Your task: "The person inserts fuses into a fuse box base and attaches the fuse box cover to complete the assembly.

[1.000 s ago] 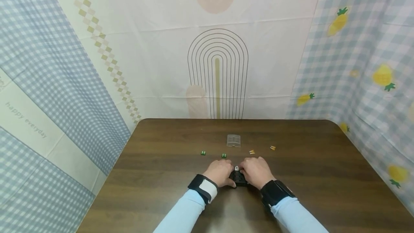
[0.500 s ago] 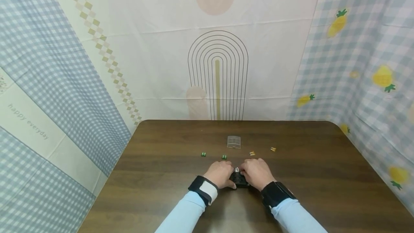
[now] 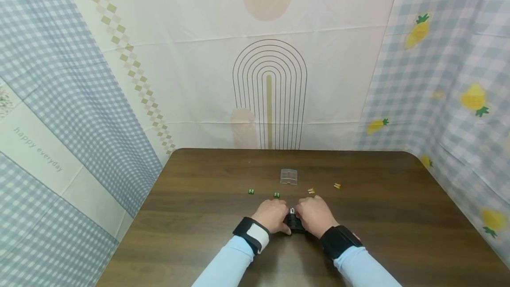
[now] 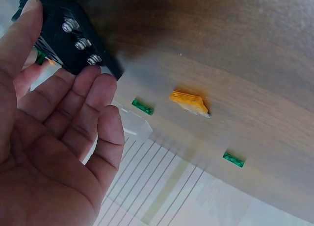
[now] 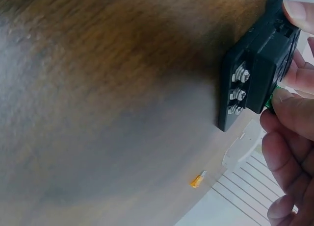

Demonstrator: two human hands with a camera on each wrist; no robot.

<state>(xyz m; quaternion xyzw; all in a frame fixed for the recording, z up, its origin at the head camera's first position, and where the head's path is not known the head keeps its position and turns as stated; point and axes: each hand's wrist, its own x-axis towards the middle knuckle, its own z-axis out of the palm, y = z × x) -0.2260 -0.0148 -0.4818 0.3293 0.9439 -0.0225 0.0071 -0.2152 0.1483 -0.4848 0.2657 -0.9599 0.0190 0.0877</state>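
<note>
Both hands are at a black fuse block (image 3: 294, 223) over the table, with a row of silver screws (image 4: 81, 42) along one edge. My left hand (image 3: 272, 216) holds the block between thumb and fingertips. At the block's far side, thumb and finger of my right hand (image 5: 297, 111) pinch a green blade fuse (image 5: 269, 103), mostly hidden by the fingertips. Two more green fuses (image 3: 251, 191) (image 3: 276, 195) lie beyond the left hand. Past the right hand are two orange blade fuses (image 3: 311, 191) (image 3: 337, 186). The left wrist view also has an orange piece (image 4: 190, 102) with a silvery tip.
A clear plastic cover (image 3: 288, 176) lies behind the fuses. The brown wooden table (image 3: 199, 234) ends at a patterned cloth (image 3: 191, 79) at the back, and checked cloth (image 3: 414, 79) hangs at the sides.
The head view has tilted slightly, so everything sits a little lower in it. Both hands stay at the fuse block with hardly any visible movement.
</note>
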